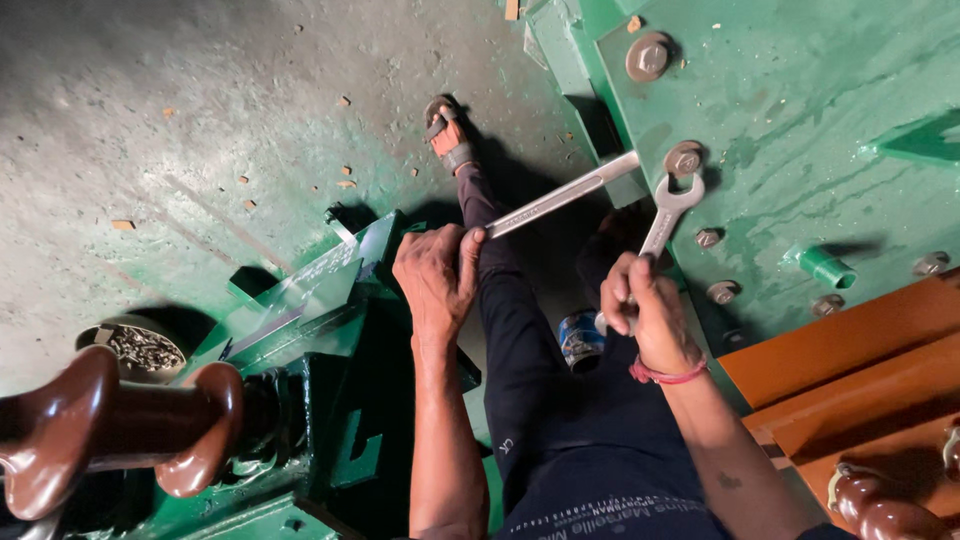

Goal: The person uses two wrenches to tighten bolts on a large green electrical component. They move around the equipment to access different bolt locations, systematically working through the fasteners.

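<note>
My left hand [437, 278] grips the handle end of a long silver spanner [565, 194] whose far end reaches under the flange of a green metal housing [800, 110]. My right hand [642, 310] holds a second, shorter open-ended spanner [667, 215], its jaw set against a grey bolt head [684, 160] on the housing's top face. Another large bolt [647, 56] sits farther along the same edge. Smaller bolts [709, 238] run below it.
My legs in dark trousers and a sandalled foot [447, 130] stretch over the concrete floor [180, 110]. Brown ceramic insulators [110, 425] stick out at lower left from a green frame [320, 300]. An orange panel [850, 360] lies at right. A round tin [140, 348] of small parts stands left.
</note>
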